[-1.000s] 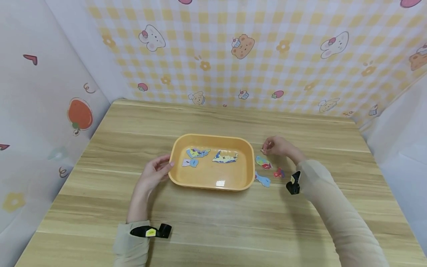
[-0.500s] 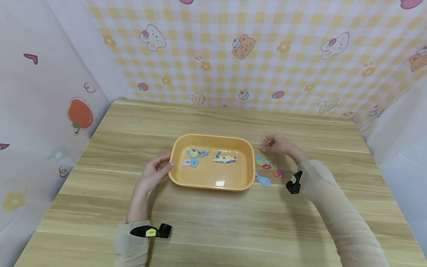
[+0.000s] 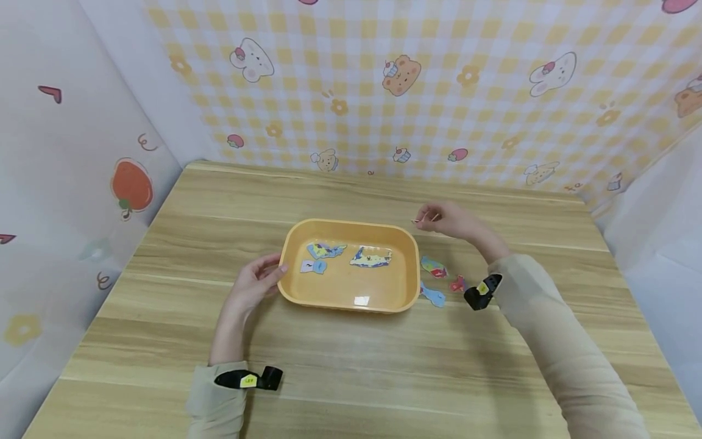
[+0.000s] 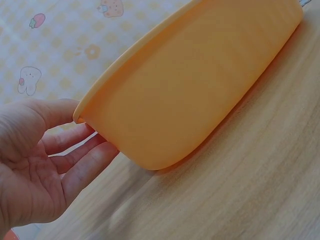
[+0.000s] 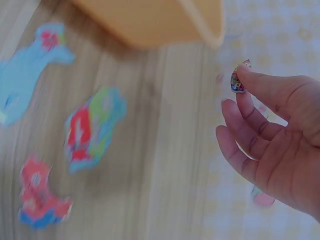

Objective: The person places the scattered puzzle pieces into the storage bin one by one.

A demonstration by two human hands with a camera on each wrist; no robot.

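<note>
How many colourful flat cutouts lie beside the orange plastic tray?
3, right of the tray: green-red cutout at the back, light-blue cutout in front, red-blue cutout rightmost. The tray may hide more.

light-brn wood-grain tbl [image 3: 351, 378] w/ darker streaks. back cloth [image 3: 362, 122] = yellow/wht checks w/ cartoon bears [image 3: 401, 75], bunnies [image 3: 252, 60], flowers [image 3: 468, 75]. l. side cloth [image 3: 60, 140] wht w/ big strawberry [image 3: 131, 189], hearts [image 3: 50, 94]; r. side cloth [image 3: 658, 213] pale, approx. plain.

Downward head, close wrist views share the tray [image 3: 329, 289].
</note>
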